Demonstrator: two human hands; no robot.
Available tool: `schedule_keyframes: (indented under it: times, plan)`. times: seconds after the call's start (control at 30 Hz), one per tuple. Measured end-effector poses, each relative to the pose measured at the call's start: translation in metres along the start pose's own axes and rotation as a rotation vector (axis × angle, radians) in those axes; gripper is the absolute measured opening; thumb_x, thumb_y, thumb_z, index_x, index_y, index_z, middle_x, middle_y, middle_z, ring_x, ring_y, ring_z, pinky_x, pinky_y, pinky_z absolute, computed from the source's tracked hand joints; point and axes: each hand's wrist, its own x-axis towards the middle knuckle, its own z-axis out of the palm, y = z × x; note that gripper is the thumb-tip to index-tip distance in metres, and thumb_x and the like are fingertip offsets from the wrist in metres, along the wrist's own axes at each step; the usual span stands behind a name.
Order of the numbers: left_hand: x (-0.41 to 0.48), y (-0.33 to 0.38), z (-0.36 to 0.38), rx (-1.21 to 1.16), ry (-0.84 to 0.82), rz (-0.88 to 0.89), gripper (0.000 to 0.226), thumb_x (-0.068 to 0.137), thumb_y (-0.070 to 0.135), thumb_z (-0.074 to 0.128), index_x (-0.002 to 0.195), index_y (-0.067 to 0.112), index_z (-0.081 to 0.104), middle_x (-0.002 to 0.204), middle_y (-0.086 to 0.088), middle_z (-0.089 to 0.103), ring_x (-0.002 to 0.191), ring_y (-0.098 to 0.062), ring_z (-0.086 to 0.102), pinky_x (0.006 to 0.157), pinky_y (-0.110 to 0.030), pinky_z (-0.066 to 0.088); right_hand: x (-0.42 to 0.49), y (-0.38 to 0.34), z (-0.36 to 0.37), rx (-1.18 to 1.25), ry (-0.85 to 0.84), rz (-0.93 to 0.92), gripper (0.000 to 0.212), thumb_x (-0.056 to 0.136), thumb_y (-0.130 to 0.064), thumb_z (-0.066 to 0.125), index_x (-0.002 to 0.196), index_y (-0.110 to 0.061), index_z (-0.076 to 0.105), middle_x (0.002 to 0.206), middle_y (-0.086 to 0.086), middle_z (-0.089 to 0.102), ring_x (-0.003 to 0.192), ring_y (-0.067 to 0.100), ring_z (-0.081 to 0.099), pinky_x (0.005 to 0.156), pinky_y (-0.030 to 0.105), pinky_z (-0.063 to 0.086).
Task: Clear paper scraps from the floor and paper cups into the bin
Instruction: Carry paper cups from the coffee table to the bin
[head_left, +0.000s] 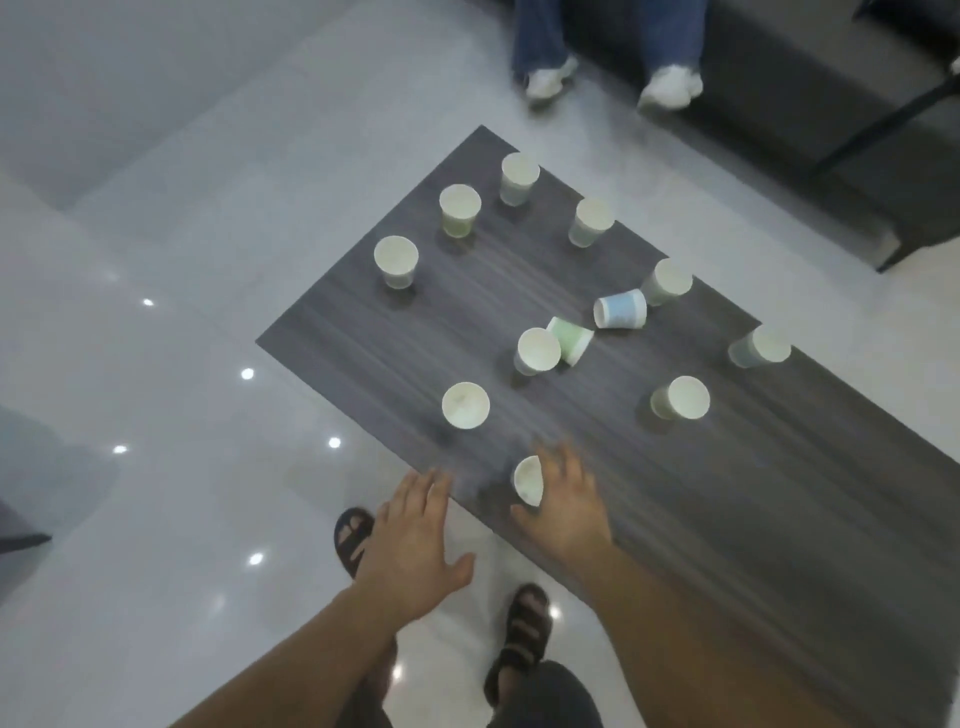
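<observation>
We look down on a pale tiled floor (156, 364) w/ a dark wood-grain table (753, 493) set at an angle; no bin and no paper scraps in view. A seated person's legs (608, 47) show at the far side. Twelve paper cups on the table: ten upright, spread apart, and two tipped over near the middle, a blue cup (621, 310) and a green cup (570, 340). Our left hand (415, 540) hovers flat, fingers spread, holding nothing, at the table's near corner. Our right hand (563, 501) curls round the nearest cup (529, 480), thumb below, fingers behind; blur hides whether it grips yet. Best, we judge: pinch lightly at mid-wall, don't crush, then nest cups to carry more per trip
</observation>
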Motion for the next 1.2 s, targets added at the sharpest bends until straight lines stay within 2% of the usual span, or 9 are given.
schedule_keyframes:
  times: [0.2,0.33,0.53,0.67,0.83,0.9,1.0,1.1,1.2]
  plan:
    - [0.046,-0.046,0.016,-0.009,-0.075,0.129,0.094,0.078,0.065,0.052,0.15,0.028,0.005,0.159,0.005,0.01,0.146,-0.017,0.008,0.117,-0.037,0.018,0.038,-0.005,0.046,0.05,0.047,0.102,0.079,0.084,-0.03,0.062,0.152,-0.025,0.021,0.147,0.006,0.031,0.129,0.029,0.035,0.101,0.038,0.039]
    - [0.062,-0.051,0.016,-0.038,-0.144,0.21,0.095,0.079,0.061,0.06,0.151,0.028,0.007,0.159,0.006,0.013,0.146,-0.016,0.013,0.117,-0.034,0.019,0.027,-0.02,0.052,0.312,0.103,0.189,0.071,0.082,-0.033,0.067,0.146,-0.024,0.036,0.137,0.005,0.044,0.122,0.025,0.047,0.099,0.034,0.04]
    - [0.068,-0.047,-0.006,-0.234,-0.171,0.307,0.091,0.076,0.045,0.072,0.149,0.02,0.022,0.148,0.003,0.035,0.135,-0.013,0.034,0.111,-0.03,0.033,-0.002,-0.061,0.042,0.503,0.052,-0.003,0.074,0.084,-0.049,0.067,0.147,-0.03,0.033,0.147,-0.01,0.042,0.131,0.008,0.043,0.104,0.019,0.033]
    - [0.067,-0.052,-0.021,-0.297,-0.118,0.307,0.078,0.076,0.046,0.073,0.142,0.024,0.036,0.137,0.008,0.049,0.123,-0.009,0.046,0.102,-0.023,0.04,0.0,-0.074,0.03,0.531,-0.012,-0.105,0.074,0.082,-0.058,0.061,0.147,-0.036,0.031,0.146,-0.017,0.041,0.13,0.003,0.042,0.104,0.019,0.035]
    - [0.057,-0.075,-0.031,-0.277,-0.077,0.119,0.081,0.071,0.051,0.076,0.139,0.033,0.035,0.133,0.01,0.052,0.116,-0.011,0.052,0.101,-0.032,0.046,0.048,-0.078,0.01,0.339,0.345,-0.194,0.069,0.083,-0.042,0.068,0.143,-0.019,0.043,0.145,0.004,0.042,0.131,0.022,0.039,0.106,0.035,0.037]
    - [0.051,-0.086,-0.031,-0.266,-0.084,0.03,0.086,0.072,0.048,0.076,0.143,0.033,0.029,0.138,0.007,0.047,0.12,-0.014,0.051,0.102,-0.034,0.044,0.077,-0.086,0.007,0.161,0.285,-0.212,0.082,0.081,-0.039,0.07,0.15,-0.023,0.029,0.154,0.009,0.026,0.139,0.031,0.027,0.11,0.045,0.034]
    - [0.04,-0.097,-0.032,-0.227,-0.105,-0.057,0.093,0.074,0.046,0.075,0.147,0.031,0.019,0.141,0.004,0.042,0.122,-0.019,0.05,0.101,-0.036,0.045,0.108,-0.094,0.019,-0.09,0.038,-0.209,0.096,0.082,-0.04,0.071,0.153,-0.034,0.007,0.16,0.005,0.003,0.146,0.034,0.006,0.113,0.051,0.031]
    - [0.032,-0.1,-0.036,-0.221,-0.091,-0.105,0.093,0.073,0.048,0.075,0.146,0.033,0.021,0.141,0.003,0.04,0.12,-0.02,0.051,0.101,-0.038,0.047,0.111,-0.095,0.029,-0.096,-0.06,-0.189,0.084,0.085,-0.029,0.069,0.151,-0.034,0.017,0.157,0.006,0.013,0.141,0.034,0.02,0.107,0.046,0.038]
    - [0.03,-0.091,-0.051,-0.196,-0.042,-0.121,0.088,0.074,0.046,0.074,0.144,0.031,0.024,0.14,0.002,0.041,0.117,-0.02,0.052,0.098,-0.034,0.048,0.09,-0.092,0.022,0.022,-0.026,-0.138,0.072,0.086,-0.026,0.065,0.148,-0.03,0.028,0.146,0.008,0.028,0.129,0.031,0.036,0.099,0.04,0.042]
